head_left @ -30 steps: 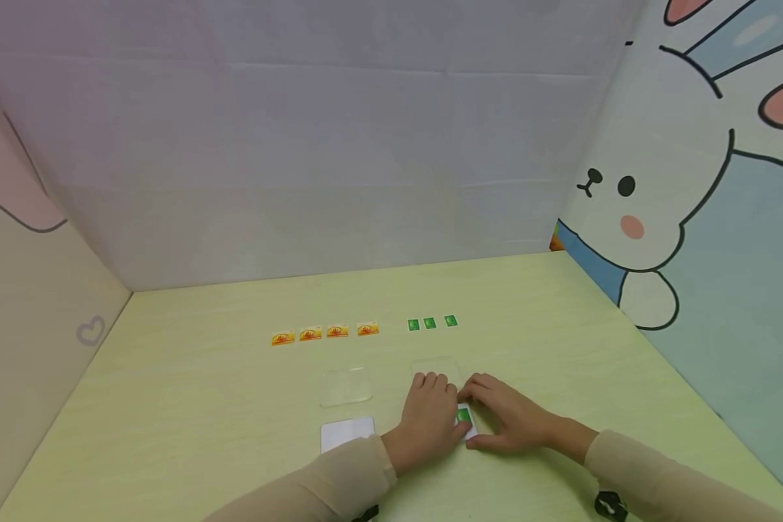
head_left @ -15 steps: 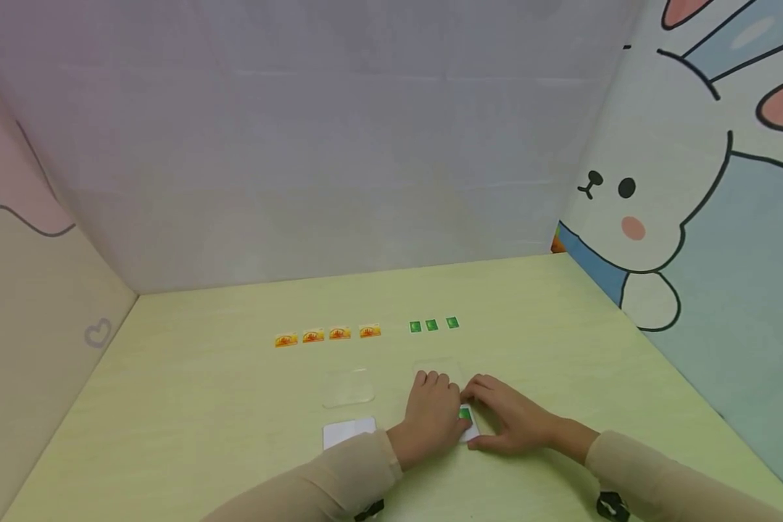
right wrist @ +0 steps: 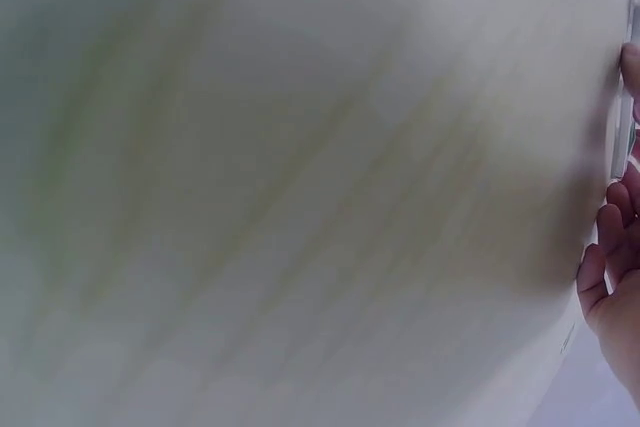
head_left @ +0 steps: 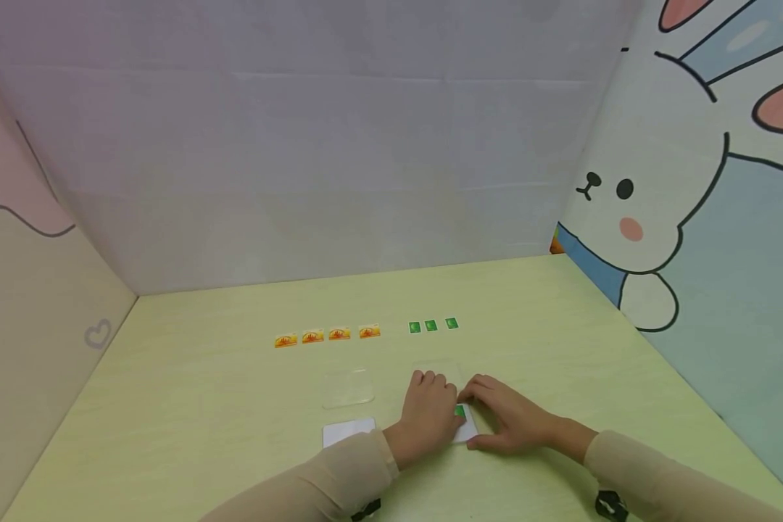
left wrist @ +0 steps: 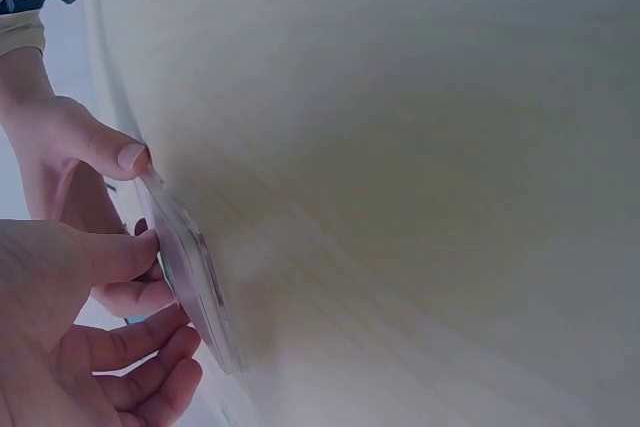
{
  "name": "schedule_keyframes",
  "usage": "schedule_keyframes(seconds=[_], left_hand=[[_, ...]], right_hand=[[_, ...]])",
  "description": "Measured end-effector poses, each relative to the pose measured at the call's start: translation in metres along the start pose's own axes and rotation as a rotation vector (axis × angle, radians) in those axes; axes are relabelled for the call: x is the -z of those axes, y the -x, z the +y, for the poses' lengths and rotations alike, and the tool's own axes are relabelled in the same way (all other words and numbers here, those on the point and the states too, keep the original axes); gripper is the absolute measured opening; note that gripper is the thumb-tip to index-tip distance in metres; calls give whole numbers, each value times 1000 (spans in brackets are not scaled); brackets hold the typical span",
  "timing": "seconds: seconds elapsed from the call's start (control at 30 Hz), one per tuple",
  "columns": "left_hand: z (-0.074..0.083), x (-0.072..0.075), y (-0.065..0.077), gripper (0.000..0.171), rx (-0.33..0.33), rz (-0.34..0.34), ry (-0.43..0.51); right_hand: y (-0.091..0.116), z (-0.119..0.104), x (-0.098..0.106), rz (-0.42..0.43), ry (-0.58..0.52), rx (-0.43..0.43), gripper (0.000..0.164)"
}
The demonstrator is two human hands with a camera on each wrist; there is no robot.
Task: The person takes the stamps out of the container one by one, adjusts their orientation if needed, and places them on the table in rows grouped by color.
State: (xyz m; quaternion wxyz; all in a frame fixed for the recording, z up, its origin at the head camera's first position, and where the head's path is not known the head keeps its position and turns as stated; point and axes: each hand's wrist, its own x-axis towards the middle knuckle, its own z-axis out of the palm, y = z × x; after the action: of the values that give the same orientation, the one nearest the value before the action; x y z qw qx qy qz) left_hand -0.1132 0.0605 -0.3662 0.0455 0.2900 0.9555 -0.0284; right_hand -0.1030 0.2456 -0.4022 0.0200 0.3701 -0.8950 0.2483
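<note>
In the head view, a flat white case (head_left: 468, 429) lies on the table between my hands. A small green card (head_left: 460, 411) is on top of it, partly covered by my left thumb. My left hand (head_left: 425, 413) reaches over the case, pinching at the green card with thumb and fingertips. My right hand (head_left: 512, 419) grips the case's edges, thumb at the near side and fingers at the far side. In the left wrist view, the case (left wrist: 195, 282) looks thin, with clear rounded edges. The right wrist view catches only fingertips beside its edge.
Several orange cards (head_left: 339, 333) and three small green cards (head_left: 431, 325) form a row farther back. One clear lid (head_left: 348, 388) lies left of my left hand; another (head_left: 437, 365) lies just beyond it. A second white case (head_left: 349, 431) is partly behind my left sleeve.
The green card's visible part has shifted slightly left with my left thumb, and more white case surface shows. My right hand stays nearly still.
</note>
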Motion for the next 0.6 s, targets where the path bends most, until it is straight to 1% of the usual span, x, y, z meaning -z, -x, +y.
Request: schedule_keyframes(seconds=[0.23, 0.4, 0.5, 0.6], left_hand=[[-2, 2, 0, 37, -4, 4, 11], [-4, 2, -1, 38, 4, -7, 3], [-5, 3, -1, 36, 6, -15, 2], [-6, 3, 0, 30, -1, -3, -15]], right_hand=[[0, 0, 0, 9, -14, 5, 51], [-1, -1, 0, 1, -12, -16, 51], [-1, -2, 1, -9, -16, -33, 52], [0, -2, 1, -22, -17, -53, 52]])
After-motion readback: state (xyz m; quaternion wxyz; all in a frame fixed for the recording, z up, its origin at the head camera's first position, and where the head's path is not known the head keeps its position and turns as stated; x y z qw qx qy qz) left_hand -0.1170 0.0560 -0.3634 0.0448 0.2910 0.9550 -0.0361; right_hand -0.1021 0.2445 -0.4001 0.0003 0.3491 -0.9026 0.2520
